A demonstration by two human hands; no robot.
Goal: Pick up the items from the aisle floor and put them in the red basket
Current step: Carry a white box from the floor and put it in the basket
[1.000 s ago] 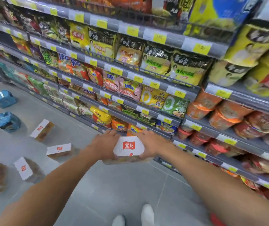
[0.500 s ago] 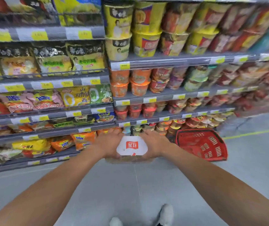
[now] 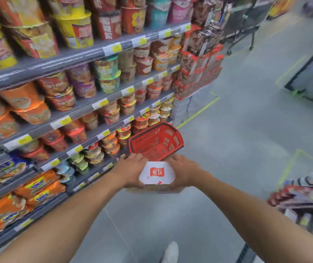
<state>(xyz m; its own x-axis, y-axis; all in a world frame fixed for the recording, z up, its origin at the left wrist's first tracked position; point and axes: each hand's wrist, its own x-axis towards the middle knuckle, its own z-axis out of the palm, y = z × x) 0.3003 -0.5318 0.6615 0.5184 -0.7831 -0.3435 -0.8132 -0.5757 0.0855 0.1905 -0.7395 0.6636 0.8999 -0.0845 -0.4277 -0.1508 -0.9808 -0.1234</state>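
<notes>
A white-topped packet with a red logo is held between both hands at chest height. My left hand grips its left side and my right hand grips its right side. The red basket stands on the grey floor just beyond the packet, close to the bottom shelf, and looks empty. The packet's lower body is mostly hidden by my hands.
Shelves of instant noodle cups and bags run along the left. A stack of red and dark cartons stands past the basket. Another display sits at the right. Yellow floor lines mark the grey aisle. My shoe shows below.
The view has swung right, away from the packets on the floor. The red basket came into view and is now straight ahead and closer. Both hands kept hold of the packet.
</notes>
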